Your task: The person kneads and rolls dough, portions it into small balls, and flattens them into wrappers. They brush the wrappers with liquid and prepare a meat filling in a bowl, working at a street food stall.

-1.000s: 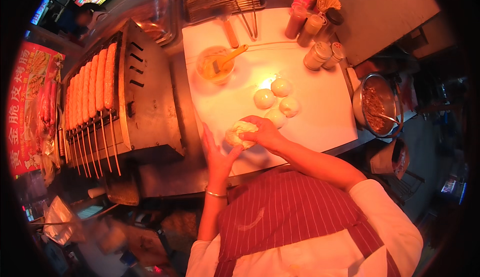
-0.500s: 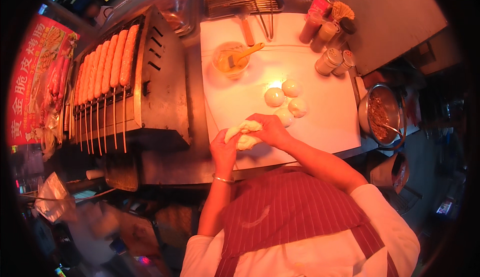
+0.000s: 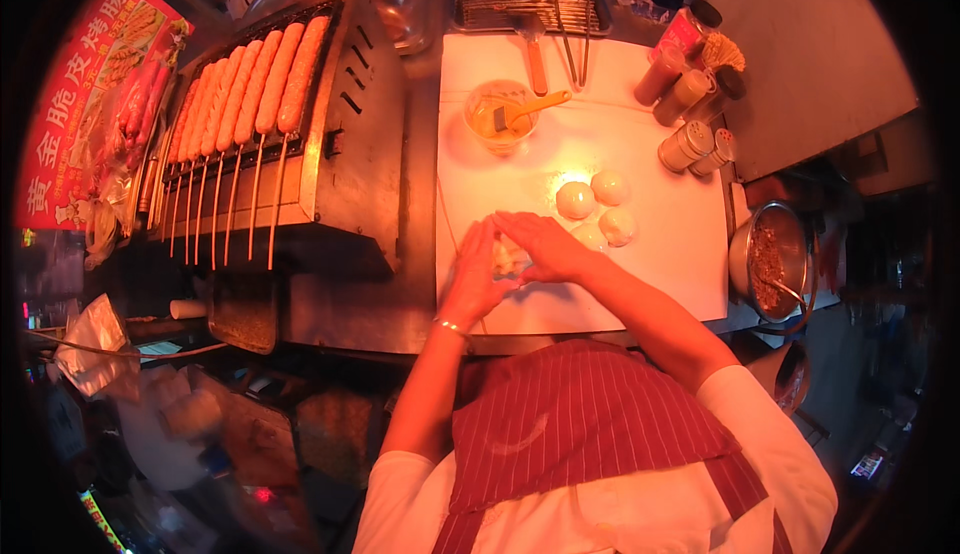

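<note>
My left hand (image 3: 478, 276) and my right hand (image 3: 545, 244) meet over the near left part of the white board (image 3: 660, 284). Between them they cup a piece of pale dough (image 3: 508, 257), with their fingertips touching above it. Most of the dough is hidden by my palms and fingers. Just beyond my right hand lie several smooth round dough balls (image 3: 575, 200) grouped close together. Farther back a clear tub (image 3: 482, 132) of yellowish liquid stands on the board, and an orange-handled brush (image 3: 540, 105) leans in it.
On the left stands a metal grill (image 3: 350, 154) with a row of sausages (image 3: 255, 84) on sticks. Shakers (image 3: 687, 147) and sauce bottles (image 3: 660, 76) crowd the back right. Beyond the right edge sits a metal bowl (image 3: 745, 259) of minced filling. A wire rack tray (image 3: 480, 4) lies behind.
The stretched, folded strip of dough has been gathered in, and both hands have closed around it over the board. The whole view has shifted, so the grill and board appear farther right.
</note>
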`<state>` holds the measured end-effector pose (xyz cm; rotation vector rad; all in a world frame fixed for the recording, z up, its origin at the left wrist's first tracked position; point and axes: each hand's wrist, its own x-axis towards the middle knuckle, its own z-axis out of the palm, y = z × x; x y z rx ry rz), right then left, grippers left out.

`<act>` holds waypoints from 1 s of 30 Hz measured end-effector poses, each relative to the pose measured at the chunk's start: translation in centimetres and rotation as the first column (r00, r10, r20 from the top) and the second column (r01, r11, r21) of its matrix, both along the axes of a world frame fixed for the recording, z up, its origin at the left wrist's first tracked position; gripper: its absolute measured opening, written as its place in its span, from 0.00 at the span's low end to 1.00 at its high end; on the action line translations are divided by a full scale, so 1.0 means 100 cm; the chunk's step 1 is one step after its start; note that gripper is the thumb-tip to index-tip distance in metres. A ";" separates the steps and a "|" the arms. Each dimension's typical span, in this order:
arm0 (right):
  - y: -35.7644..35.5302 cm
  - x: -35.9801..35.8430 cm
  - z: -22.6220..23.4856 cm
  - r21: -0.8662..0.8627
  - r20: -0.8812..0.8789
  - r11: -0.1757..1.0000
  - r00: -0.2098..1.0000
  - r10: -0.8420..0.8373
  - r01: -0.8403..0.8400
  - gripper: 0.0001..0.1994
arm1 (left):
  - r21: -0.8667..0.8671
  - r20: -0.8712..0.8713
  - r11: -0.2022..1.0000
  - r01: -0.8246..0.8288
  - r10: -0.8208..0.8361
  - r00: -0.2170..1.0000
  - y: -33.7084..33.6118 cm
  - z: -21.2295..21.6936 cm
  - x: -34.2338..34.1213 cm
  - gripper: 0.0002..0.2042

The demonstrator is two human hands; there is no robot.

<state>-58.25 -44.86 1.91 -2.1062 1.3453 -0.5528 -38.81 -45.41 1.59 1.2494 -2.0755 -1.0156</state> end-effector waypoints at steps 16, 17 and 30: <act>-0.011 -0.021 0.012 0.052 -0.114 0.995 0.990 -0.081 0.087 0.50 | 0.122 0.130 0.991 0.058 -0.074 0.989 -0.026 0.011 0.010 0.60; -0.011 -0.021 0.006 0.063 -0.087 0.995 0.993 -0.075 0.080 0.48 | 0.079 0.124 0.993 0.084 -0.093 0.988 -0.026 0.008 0.007 0.56; -0.046 -0.011 0.003 -0.130 -0.038 0.975 0.981 -0.189 0.182 0.32 | -0.036 0.023 0.999 -0.011 0.012 1.000 -0.058 0.003 -0.024 0.37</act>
